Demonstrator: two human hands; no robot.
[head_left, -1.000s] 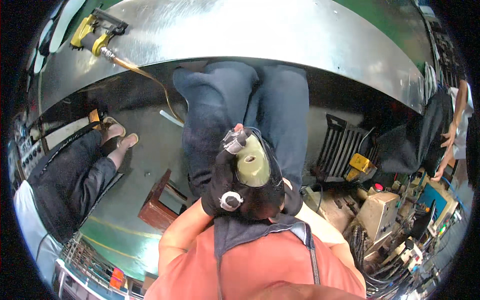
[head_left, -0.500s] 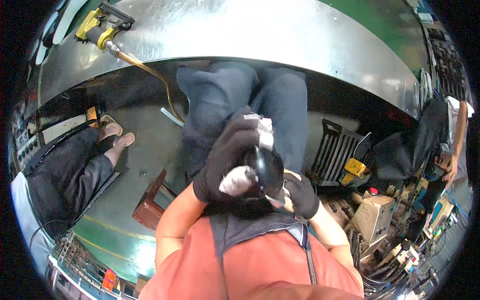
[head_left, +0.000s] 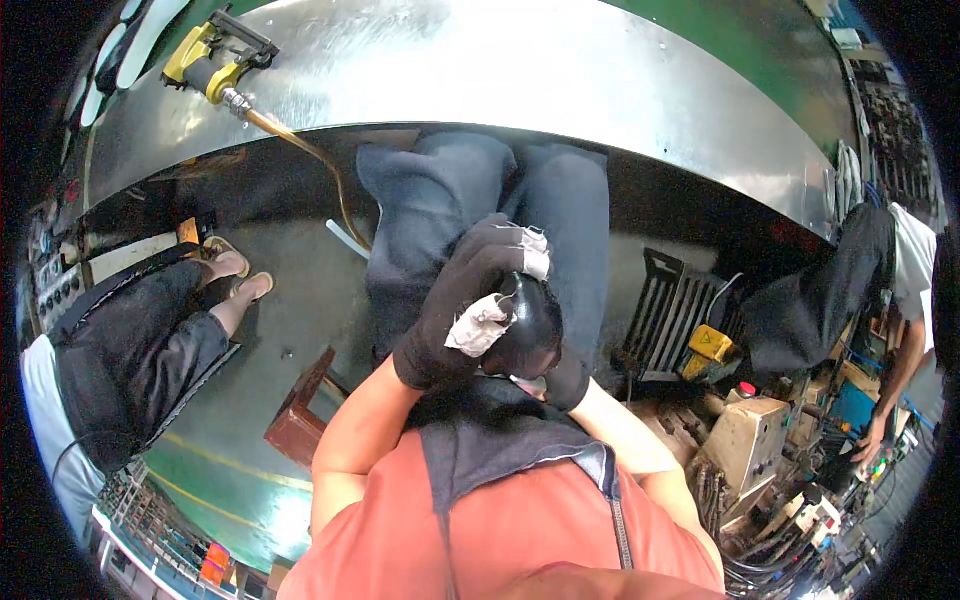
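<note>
My left hand [head_left: 470, 290] wears a black glove with whitish tape round the thumb and fingertips. It grips a glossy black shoe [head_left: 530, 325], whose rounded end shows between thumb and fingers above my lap. My right hand [head_left: 569, 384], gloved in black too, is against the shoe's near right side. The shoe hides its fingers. A small pale piece [head_left: 530, 386] shows between the right hand and the shoe; its kind I cannot make out. Under the hands lies a dark apron [head_left: 480, 440].
A metal bench [head_left: 480, 70] spans the far side, bearing a yellow air nailer [head_left: 212, 62] with a brown hose [head_left: 300, 143]. At left sits a person [head_left: 130, 350] in dark clothes. Right are a slatted dark crate [head_left: 665, 305], a machine box [head_left: 750, 437] and another person's arm [head_left: 900, 380].
My right hand has moved left and in behind the shoe, so its fingers are now hidden. The shoe has turned slightly in my left hand. The arm at right has reached lower.
</note>
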